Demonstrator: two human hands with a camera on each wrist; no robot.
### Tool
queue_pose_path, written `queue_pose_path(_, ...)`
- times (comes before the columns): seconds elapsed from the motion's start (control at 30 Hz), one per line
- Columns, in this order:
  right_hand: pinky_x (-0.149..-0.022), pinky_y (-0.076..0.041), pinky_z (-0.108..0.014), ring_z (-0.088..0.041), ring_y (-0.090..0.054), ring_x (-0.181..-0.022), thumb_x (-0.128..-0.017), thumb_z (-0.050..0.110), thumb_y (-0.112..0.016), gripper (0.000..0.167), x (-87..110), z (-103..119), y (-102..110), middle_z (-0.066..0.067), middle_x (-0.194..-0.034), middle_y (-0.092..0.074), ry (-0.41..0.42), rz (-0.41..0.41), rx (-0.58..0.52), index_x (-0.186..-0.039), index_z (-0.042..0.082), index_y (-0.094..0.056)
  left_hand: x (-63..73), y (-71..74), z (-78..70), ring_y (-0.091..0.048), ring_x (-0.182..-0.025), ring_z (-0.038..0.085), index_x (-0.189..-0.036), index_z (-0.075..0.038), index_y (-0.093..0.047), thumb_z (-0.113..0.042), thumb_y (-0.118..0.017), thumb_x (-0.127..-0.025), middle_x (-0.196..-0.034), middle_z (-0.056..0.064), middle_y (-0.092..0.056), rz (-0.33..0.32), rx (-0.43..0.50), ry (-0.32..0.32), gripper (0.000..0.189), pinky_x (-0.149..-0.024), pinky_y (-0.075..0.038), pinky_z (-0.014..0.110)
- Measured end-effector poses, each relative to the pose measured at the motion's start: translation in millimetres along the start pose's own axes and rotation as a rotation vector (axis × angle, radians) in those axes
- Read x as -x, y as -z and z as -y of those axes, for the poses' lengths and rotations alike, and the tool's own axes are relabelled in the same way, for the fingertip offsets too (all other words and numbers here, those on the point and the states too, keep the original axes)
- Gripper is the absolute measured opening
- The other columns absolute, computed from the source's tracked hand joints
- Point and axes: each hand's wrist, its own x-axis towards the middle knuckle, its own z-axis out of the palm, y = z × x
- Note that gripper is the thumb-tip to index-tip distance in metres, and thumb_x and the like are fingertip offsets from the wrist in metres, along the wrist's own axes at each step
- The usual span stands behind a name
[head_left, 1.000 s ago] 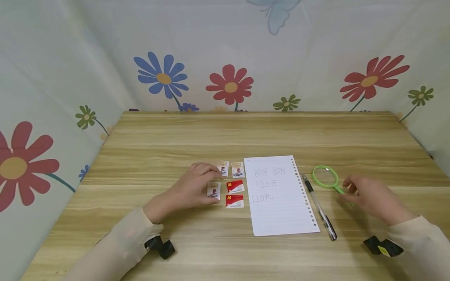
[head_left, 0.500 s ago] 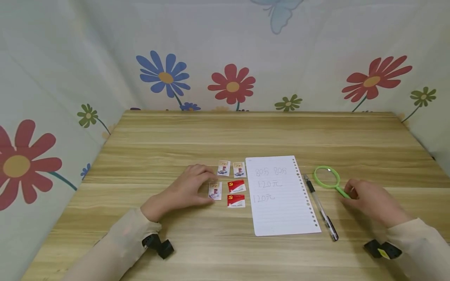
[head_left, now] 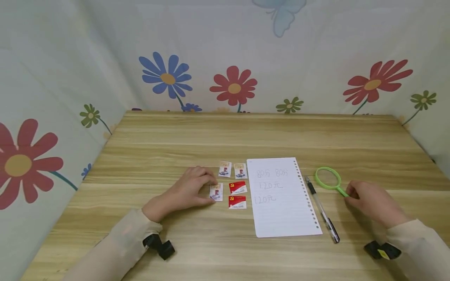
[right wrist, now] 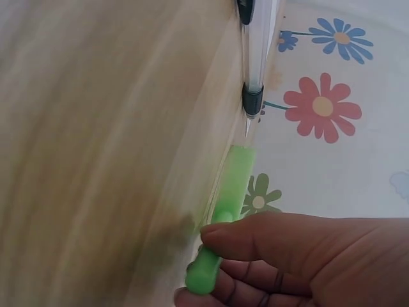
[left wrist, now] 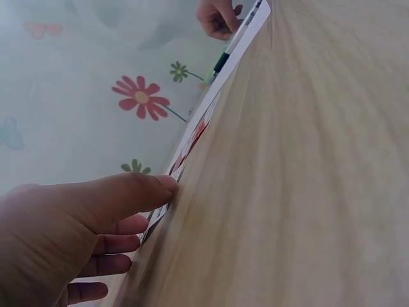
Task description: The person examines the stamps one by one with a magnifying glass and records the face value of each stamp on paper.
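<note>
My left hand [head_left: 184, 190] rests on the table with thumb and fingers curved loosely around the left side of a pale postage stamp [head_left: 216, 192]. Its thumb tip lies right at the stamp's lower corner. Two more pale stamps lie behind, one at left [head_left: 225, 169] and one at right [head_left: 240, 171]. Beside the near one are two red-and-white stamps, an upper one [head_left: 238, 187] and a lower one [head_left: 237, 202]. At the right, my right hand [head_left: 374, 200] pinches the handle [right wrist: 203, 270] of a green magnifying glass [head_left: 327, 178], lens toward the far side, between thumb and fingers.
A lined sheet of paper [head_left: 286, 218] with handwritten numbers lies right of the stamps. Between it and the magnifying glass is a black-and-clear pen [head_left: 321, 208]. The wooden table [head_left: 260, 134] ends at a flowered curtain [head_left: 299, 50].
My left hand has drawn slightly left, uncovering the rear left stamp. My right fingers have closed onto the magnifying glass handle, which stays low over the table.
</note>
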Motion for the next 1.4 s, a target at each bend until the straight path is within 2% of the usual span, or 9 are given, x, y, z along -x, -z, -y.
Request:
queue_pose_path(0.2, -0.050, -0.038, -0.029, -0.014, -0.045, -0.058, -0.083, 0.004, -0.065, 0.009, 1.7, 2, 5, 0.000, -0.069, -0.055, -0.021, -0.017, -0.042, -0.084, -0.002, -0.058, -0.2, -0.5, -0.7, -0.048, -0.106, 0.021, -0.105, -0.010, -0.066, -0.036, -0.079, -0.073, -0.111, 0.003, -0.056, 0.003, -0.003, 0.001, 0.043, -0.098, -0.034, 0.043)
queue_pose_path(0.37, -0.048, -0.035, -0.027, -0.013, -0.042, -0.056, -0.084, 0.004, -0.064, 0.008, -0.6, 12, 16, 0.001, -0.068, -0.054, 0.027, -0.075, -0.040, -0.083, 0.000, -0.058, 0.4, -0.7, 0.8, -0.049, -0.106, 0.021, -0.104, -0.010, -0.066, -0.035, -0.080, -0.072, -0.112, 0.003, -0.056, -0.012, -0.008, -0.013, 0.043, -0.097, -0.035, 0.044)
queue_pose_path(0.57, -0.046, -0.034, -0.026, -0.011, -0.041, -0.054, -0.083, 0.005, -0.067, 0.008, -6.1, 33, 30, 0.003, -0.067, -0.053, 0.095, -0.147, 0.019, -0.081, 0.004, -0.058, 0.2, -0.7, 1.3, -0.048, -0.107, 0.021, -0.104, -0.011, -0.066, -0.036, -0.080, -0.072, -0.112, 0.003, -0.056, -0.001, -0.009, -0.005, 0.043, -0.098, -0.034, 0.043)
queue_pose_path(0.83, -0.047, -0.036, -0.026, -0.010, -0.042, -0.054, -0.082, 0.005, -0.069, 0.008, -14.1, 70, 38, 0.003, -0.068, -0.053, 0.174, -0.158, 0.037, -0.085, 0.004, -0.061, 0.2, -0.5, 0.2, -0.048, -0.107, 0.021, -0.105, -0.011, -0.066, -0.036, -0.079, -0.073, -0.112, 0.003, -0.056, 0.006, -0.008, 0.006, 0.042, -0.098, -0.034, 0.044)
queue_pose_path(1.13, -0.051, -0.040, -0.025, -0.008, -0.045, -0.058, -0.082, 0.006, -0.069, 0.008, -27.4, 117, 31, 0.004, -0.072, -0.054, 0.323, -0.165, 0.021, -0.086, 0.006, -0.062, -0.2, -0.1, 0.2, -0.048, -0.107, 0.021, -0.105, -0.010, -0.066, -0.036, -0.079, -0.073, -0.112, 0.003, -0.057, 0.005, -0.007, 0.008, 0.043, -0.098, -0.034, 0.043)
queue_pose_path(1.4, -0.051, -0.039, -0.022, -0.006, -0.045, -0.060, -0.081, 0.006, -0.069, 0.011, -38.8, 150, 11, 0.006, -0.074, -0.053, 0.462, -0.216, 0.035, -0.082, 0.011, -0.059, 0.2, -1.7, 1.2, -0.048, -0.107, 0.021, -0.105, -0.011, -0.066, -0.036, -0.079, -0.073, -0.113, 0.003, -0.057, 0.003, -0.006, 0.010, 0.042, -0.098, -0.034, 0.042)
